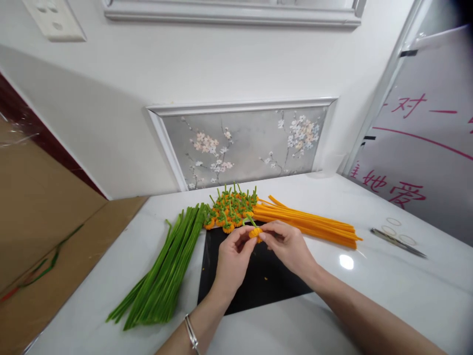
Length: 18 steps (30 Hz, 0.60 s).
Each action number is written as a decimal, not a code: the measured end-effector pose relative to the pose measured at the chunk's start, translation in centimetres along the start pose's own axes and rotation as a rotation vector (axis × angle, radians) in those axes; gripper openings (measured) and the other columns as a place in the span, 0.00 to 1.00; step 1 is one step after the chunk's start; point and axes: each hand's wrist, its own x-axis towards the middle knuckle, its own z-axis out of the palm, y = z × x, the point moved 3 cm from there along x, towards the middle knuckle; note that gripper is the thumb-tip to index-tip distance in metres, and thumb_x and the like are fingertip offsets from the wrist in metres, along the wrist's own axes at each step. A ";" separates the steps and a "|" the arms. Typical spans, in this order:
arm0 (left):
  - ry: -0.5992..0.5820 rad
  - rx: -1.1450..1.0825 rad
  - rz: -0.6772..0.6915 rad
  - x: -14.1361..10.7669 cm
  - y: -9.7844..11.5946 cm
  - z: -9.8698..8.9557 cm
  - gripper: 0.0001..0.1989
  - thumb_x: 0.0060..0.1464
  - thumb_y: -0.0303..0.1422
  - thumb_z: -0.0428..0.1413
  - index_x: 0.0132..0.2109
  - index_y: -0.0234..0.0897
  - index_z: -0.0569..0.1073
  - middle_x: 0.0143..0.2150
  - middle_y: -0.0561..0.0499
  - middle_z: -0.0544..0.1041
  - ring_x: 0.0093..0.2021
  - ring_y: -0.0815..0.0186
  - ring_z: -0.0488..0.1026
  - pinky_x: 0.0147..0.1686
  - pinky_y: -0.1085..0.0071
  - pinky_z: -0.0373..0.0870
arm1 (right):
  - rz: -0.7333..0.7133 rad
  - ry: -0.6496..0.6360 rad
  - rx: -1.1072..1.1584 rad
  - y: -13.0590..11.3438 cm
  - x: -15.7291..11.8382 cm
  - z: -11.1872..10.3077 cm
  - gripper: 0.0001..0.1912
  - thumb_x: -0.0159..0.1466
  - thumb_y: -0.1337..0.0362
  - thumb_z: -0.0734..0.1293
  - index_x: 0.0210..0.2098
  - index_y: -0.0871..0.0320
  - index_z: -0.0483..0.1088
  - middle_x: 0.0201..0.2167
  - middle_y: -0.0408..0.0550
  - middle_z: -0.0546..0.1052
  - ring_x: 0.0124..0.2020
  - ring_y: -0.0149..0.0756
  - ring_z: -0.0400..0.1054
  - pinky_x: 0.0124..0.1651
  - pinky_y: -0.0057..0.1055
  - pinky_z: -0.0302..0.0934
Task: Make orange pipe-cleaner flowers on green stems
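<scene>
Over a black mat (254, 291), my left hand (234, 254) and my right hand (290, 246) hold one small orange pumpkin-like piece (255, 233) between them, pinched from both sides. A green stem rises from its top. Just beyond my fingers stands a cluster of similar orange pieces with green stems (231, 207). Long green fuzzy stems (172, 271) lie bundled left of the mat. On the right, behind my right hand, is a bundle of orange fuzzy stems (310, 222).
Scissors (399, 242) and several thin rings (389, 230) lie at the right of the white table (369, 291). A white wall with a floral panel (247, 143) rises behind. Brown cardboard (81, 236) is at the left.
</scene>
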 end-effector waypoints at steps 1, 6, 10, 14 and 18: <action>0.000 0.013 0.008 0.0 0.0 0.0 0.08 0.51 0.30 0.59 0.41 0.38 0.77 0.39 0.50 0.79 0.39 0.64 0.76 0.42 0.70 0.72 | -0.016 -0.002 -0.020 -0.1 0.0 0.0 0.07 0.60 0.62 0.67 0.35 0.55 0.76 0.34 0.48 0.78 0.33 0.37 0.71 0.34 0.32 0.67; -0.012 0.062 0.028 0.0 -0.1 -0.1 0.08 0.52 0.30 0.59 0.41 0.37 0.77 0.39 0.49 0.79 0.40 0.63 0.76 0.43 0.70 0.72 | -0.105 -0.005 -0.132 -0.6 -0.1 -0.2 0.05 0.61 0.65 0.66 0.34 0.55 0.75 0.31 0.47 0.76 0.32 0.36 0.70 0.34 0.30 0.64; -0.022 0.050 0.014 -0.1 -0.2 0.0 0.08 0.53 0.30 0.58 0.42 0.38 0.76 0.40 0.49 0.79 0.40 0.64 0.76 0.44 0.70 0.71 | -0.163 0.003 -0.188 -0.8 -0.1 -0.3 0.06 0.62 0.67 0.65 0.34 0.55 0.75 0.31 0.47 0.76 0.31 0.36 0.70 0.34 0.31 0.63; -0.024 0.056 0.020 -0.1 -0.2 0.1 0.08 0.53 0.29 0.57 0.42 0.38 0.76 0.40 0.49 0.79 0.40 0.63 0.75 0.44 0.70 0.71 | -0.223 0.002 -0.215 -0.8 -0.2 -0.2 0.07 0.63 0.67 0.63 0.34 0.55 0.75 0.32 0.48 0.76 0.32 0.37 0.70 0.35 0.32 0.64; -0.014 0.055 0.021 -0.1 -0.1 0.0 0.08 0.52 0.30 0.58 0.41 0.38 0.77 0.39 0.49 0.79 0.40 0.63 0.76 0.43 0.70 0.72 | -0.247 0.007 -0.230 -0.8 -0.1 -0.3 0.08 0.64 0.66 0.63 0.33 0.55 0.75 0.31 0.48 0.75 0.32 0.37 0.70 0.35 0.31 0.65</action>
